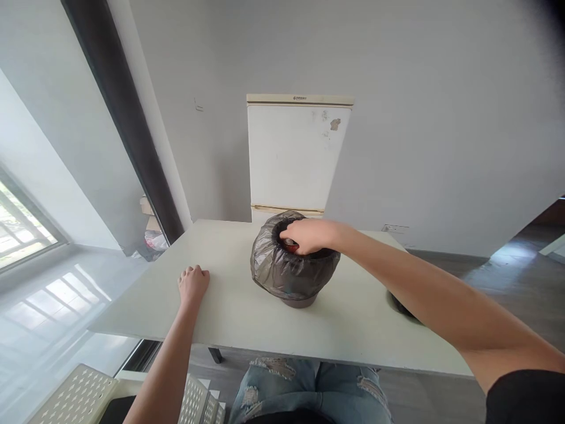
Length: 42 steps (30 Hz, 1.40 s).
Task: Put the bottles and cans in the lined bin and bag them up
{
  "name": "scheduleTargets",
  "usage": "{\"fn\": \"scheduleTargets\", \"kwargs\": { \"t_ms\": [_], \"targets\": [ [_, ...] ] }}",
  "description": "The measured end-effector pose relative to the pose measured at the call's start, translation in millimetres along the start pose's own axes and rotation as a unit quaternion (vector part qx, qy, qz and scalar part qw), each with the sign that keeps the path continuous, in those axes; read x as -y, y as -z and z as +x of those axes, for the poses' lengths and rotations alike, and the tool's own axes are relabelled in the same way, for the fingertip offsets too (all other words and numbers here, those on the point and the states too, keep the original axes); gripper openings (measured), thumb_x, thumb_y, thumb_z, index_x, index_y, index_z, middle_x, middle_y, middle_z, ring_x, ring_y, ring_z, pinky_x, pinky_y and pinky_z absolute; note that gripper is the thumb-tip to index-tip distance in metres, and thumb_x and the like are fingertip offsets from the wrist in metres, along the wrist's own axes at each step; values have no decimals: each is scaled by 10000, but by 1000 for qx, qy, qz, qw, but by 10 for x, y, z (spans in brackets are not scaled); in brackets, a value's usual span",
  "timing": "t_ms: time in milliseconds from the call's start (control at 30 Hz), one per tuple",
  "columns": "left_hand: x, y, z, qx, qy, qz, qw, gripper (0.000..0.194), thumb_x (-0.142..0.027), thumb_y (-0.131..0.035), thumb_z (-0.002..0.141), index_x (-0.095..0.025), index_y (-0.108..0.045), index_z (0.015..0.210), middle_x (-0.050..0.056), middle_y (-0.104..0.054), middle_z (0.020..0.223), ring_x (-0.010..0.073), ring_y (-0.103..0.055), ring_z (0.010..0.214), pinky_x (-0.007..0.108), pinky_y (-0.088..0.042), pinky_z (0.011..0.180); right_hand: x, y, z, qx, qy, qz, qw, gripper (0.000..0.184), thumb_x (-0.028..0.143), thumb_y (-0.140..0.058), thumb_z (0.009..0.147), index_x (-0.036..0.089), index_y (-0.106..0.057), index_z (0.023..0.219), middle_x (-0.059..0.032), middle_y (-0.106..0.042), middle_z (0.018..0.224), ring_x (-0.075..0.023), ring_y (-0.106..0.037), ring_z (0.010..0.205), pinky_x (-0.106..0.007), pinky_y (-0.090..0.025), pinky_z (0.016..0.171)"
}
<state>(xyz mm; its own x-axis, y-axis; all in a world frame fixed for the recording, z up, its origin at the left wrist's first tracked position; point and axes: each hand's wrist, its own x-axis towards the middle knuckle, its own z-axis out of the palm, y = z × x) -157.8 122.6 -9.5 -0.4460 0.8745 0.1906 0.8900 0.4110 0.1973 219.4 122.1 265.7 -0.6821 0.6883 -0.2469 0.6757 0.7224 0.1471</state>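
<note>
Something red (pixel 292 248) was gripped by right fingers (pixel 288 233) inside the bin (pixel 299 302); curled left fingers (pixel 190 272) were rested on the bench (pixel 233 312), likely for balance.

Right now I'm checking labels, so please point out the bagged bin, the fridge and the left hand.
bagged bin (pixel 289 277): head view, front of the bag
fridge (pixel 291 156): head view, upper door
left hand (pixel 193 285): head view, back of the hand

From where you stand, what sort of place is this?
Probably a room in a home, perhaps a kitchen or dining area: a two-door fridge against a plain grey wall, a pale table with a bag-lined bin on it, and a window off to the left.
</note>
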Motion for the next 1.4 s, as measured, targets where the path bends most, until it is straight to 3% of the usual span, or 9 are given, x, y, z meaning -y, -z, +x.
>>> {"fn": "scheduleTargets", "kwargs": {
  "t_ms": [267, 400, 600, 733, 867, 1000, 1133, 1233, 1400],
  "targets": [
    [9, -12, 16, -3, 1, 4, 1000, 372, -287, -373, 949, -138, -699, 1049, 246, -684, 1162, 387, -617, 1142, 461, -453, 938, -156, -62, -77, -3, 17, 55, 998, 601, 394, -703, 842, 273, -601, 1422, -123, -684, 1331, -319, -672, 1134, -338, -513, 768],
    [29, -28, 35, -3, -1, 3, 1000, 363, -291, -389, 944, -156, -709, 1049, 235, -692, 1157, 387, -625, 1133, 464, -459, 931, -306, -73, -492, -106, -7, 161, 981, 679, 474, -681, 898, 322, -502, 1535, -91, -572, 1528, -306, -595, 1302, -360, -510, 976],
    [51, -52, 57, 0, -3, -2, 1000, 380, -295, -378, 948, -152, -715, 1048, 243, -689, 1158, 403, -612, 1150, 486, -458, 944, -478, -882, -979, -408, -248, 342, 809, 490, 538, -387, 1039, 241, -508, 1410, -160, -643, 1387, -274, -628, 1245, -368, -520, 998],
    [28, -26, 48, 1, -3, -14, 1000, 384, -292, -364, 955, -147, -708, 1047, 250, -687, 1164, 405, -610, 1158, 495, -456, 954, -447, -1700, -851, -269, -328, 504, 752, 649, 507, -36, 1056, 190, -436, 1457, -242, -569, 1482, -291, -654, 1260, -376, -581, 848],
    [-17, 26, 16, 2, 1, -38, 999, 382, -299, -350, 968, -147, -692, 1045, 252, -686, 1171, 411, -606, 1187, 511, -447, 980, -334, -2235, -626, -131, -248, 622, 731, 786, 537, 85, 1023, 195, -544, 1348, -230, -651, 1357, -307, -683, 1196, -392, -579, 769],
    [-33, 128, -20, 8, 10, -81, 997, 381, -319, -343, 980, -149, -674, 1057, 253, -690, 1170, 426, -611, 1201, 532, -442, 990, -274, -2403, -510, -221, -172, 769, 575, 569, 712, -362, 983, 228, -662, 993, -139, -717, 989, -282, -681, 915, -380, -539, 729],
    [-152, 277, -59, 24, 26, -150, 988, 412, -396, -340, 1000, -156, -673, 1038, 259, -711, 1123, 430, -656, 1140, 507, -485, 908, -292, -2322, -499, -315, -122, 881, 331, 227, 382, -848, 757, 230, -706, 848, -19, -691, 804, -177, -605, 746, -299, -500, 682],
    [-465, 411, -196, 64, 5, -242, 968, 537, -559, -300, 1024, -187, -687, 1007, 191, -757, 1086, 353, -713, 1056, 436, -525, 868, -328, -2174, -544, -377, -86, 896, 220, 180, 272, -845, 756, 242, -753, 907, -3, -745, 889, -173, -648, 795, -297, -532, 702],
    [-1163, 763, -699, 321, 20, -600, 732, 853, -901, -425, 864, -148, -707, 1149, 204, -736, 1239, 322, -707, 1102, 410, -556, 871, -339, -1893, -693, -540, 25, 828, 150, 181, 261, -747, 824, 239, -770, 1002, -14, -773, 1153, -196, -687, 1124, -334, -551, 1035]
  ]
}}
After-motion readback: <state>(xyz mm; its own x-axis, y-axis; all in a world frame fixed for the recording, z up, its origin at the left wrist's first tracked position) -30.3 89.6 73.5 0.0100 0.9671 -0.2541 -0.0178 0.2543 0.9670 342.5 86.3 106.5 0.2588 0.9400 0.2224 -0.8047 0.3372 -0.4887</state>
